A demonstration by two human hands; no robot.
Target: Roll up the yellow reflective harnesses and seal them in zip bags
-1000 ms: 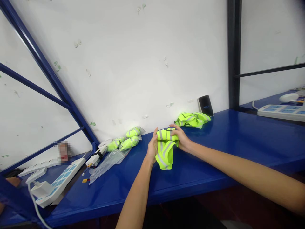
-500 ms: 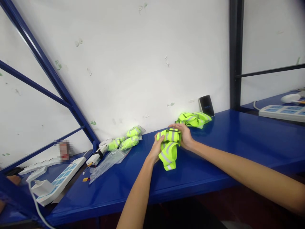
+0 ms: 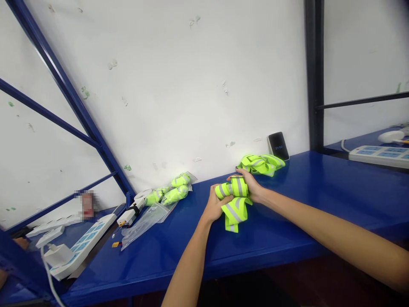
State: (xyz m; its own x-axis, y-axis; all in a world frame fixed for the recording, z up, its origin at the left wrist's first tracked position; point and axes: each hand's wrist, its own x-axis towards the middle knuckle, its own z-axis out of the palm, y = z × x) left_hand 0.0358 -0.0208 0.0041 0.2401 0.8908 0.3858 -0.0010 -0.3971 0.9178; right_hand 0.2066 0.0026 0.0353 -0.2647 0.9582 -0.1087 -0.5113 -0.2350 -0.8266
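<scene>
Between my hands, above the blue table (image 3: 275, 217), is a fluorescent yellow reflective strap (image 3: 236, 209) with grey stripes, partly rolled up, its loose end hanging down. My left hand (image 3: 215, 204) grips the roll from the left with the thumb across the front. My right hand (image 3: 252, 185) is closed around the right side of the same strap; some of its fingers are hidden behind the fabric. Just behind my right hand lies a loose heap of similar reflective straps (image 3: 260, 164) against the wall.
Several bagged yellow bundles (image 3: 175, 194) lie at the back left, near a flat clear plastic bag (image 3: 143, 226) and a white battery pack (image 3: 131, 212). A phone-like device (image 3: 277, 146) leans on the wall. Power strips (image 3: 86, 245) and blue frame posts (image 3: 92, 140) stand left.
The strap has been turned and gathered in my hands, its rolled part now looking more compact. My left thumb has moved lower across it. The view has shifted slightly.
</scene>
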